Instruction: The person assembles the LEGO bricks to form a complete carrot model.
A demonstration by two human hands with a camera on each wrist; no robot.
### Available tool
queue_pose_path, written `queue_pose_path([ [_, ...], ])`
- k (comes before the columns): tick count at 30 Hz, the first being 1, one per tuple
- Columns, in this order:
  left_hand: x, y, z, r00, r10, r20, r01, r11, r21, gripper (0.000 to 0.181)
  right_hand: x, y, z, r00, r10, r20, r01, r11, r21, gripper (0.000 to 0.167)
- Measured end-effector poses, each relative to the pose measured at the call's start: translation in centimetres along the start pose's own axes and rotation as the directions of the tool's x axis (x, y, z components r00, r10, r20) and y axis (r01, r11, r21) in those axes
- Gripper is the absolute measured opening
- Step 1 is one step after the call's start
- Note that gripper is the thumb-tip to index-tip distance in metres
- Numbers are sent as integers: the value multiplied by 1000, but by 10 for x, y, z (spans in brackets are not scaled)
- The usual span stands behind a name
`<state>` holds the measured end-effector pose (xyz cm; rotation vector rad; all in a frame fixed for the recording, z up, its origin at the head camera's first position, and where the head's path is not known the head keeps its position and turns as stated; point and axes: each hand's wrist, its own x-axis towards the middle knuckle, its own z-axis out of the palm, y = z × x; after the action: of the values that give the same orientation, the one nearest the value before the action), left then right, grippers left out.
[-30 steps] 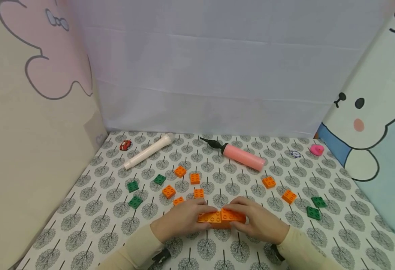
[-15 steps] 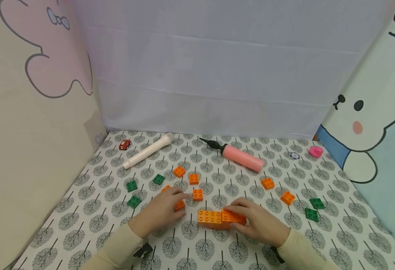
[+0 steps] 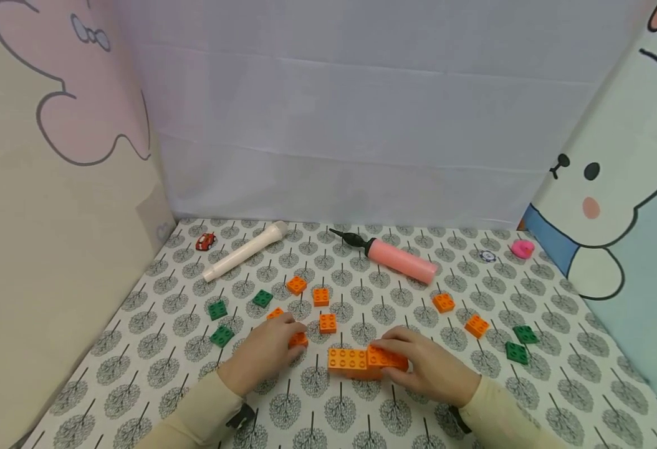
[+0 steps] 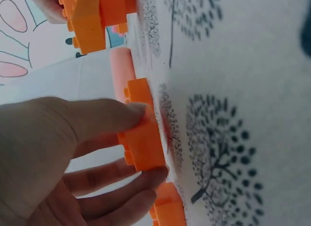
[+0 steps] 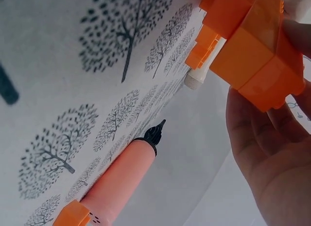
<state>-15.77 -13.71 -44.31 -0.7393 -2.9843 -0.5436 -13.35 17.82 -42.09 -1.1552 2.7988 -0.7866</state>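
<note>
Left hand clamped on a small orange brick, thumb on one face, fingers bent round the far end per left wrist view; can't tell if the brick's base touches the table. Right hand clamped on the right end of a long orange block, thumb on near side, fingers over top and far side; block is built of joined bricks, studs up, sitting in front of the person near centre, to the right of the left hand and apart from it. Loose orange brick beyond the gap between the hands, another orange one just past the left hand's knuckles, partly covered by it, two more farther back. Three green bricks left of these. Right side: two orange bricks set apart, then two green bricks close together. Back of table, left to right: red toy car, white stick with a wider end lying diagonally, pink pump with black nozzle pointing back-left, small blue-and-white disc, pink toy. Tabletop has grey tree print; cream sleeves on both arms.
</note>
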Motion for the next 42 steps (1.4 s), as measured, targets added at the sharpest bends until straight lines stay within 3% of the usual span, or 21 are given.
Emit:
queue_pose_path([
  [5, 2, 10, -5, 998, 24, -49, -28, 995, -91, 42, 1, 0, -1, 1000, 6, 0, -6, 1000, -12, 41],
  [8, 3, 20, -6, 987, 87, -133, -105, 985, -135, 43, 1, 1, -1, 1000, -2, -5, 2, 1000, -12, 40],
  [10, 5, 26, -5, 968, 151, -201, -182, 972, -150, 42, 2, 1, -1, 1000, -15, -7, 14, 1000, -11, 40],
  [13, 8, 36, -2, 926, 248, -284, -304, 937, -171, 40, 2, 1, 0, 999, -32, -15, 32, 999, -13, 39],
  [16, 13, 45, 3, 902, 322, -288, -388, 896, -213, 39, 3, 2, 1, 999, -45, -22, 45, 999, -16, 39],
  [19, 15, 52, 8, 909, 356, -215, -404, 879, -254, 40, 3, 2, 2, 998, -51, -25, 50, 999, -19, 40],
  [23, 15, 57, 14, 928, 348, -129, -371, 894, -252, 42, 2, 1, 4, 998, -57, -29, 56, 998, -24, 40],
  [35, 15, 61, 15, 945, 317, -80, -327, 914, -240, 41, 2, 1, 4, 997, -64, -46, 63, 998, -27, 40],
  [42, 20, 60, 14, 954, 298, -35, -293, 899, -326, 40, 1, 3, 5, 996, -74, -58, 72, 997, -35, 41],
])
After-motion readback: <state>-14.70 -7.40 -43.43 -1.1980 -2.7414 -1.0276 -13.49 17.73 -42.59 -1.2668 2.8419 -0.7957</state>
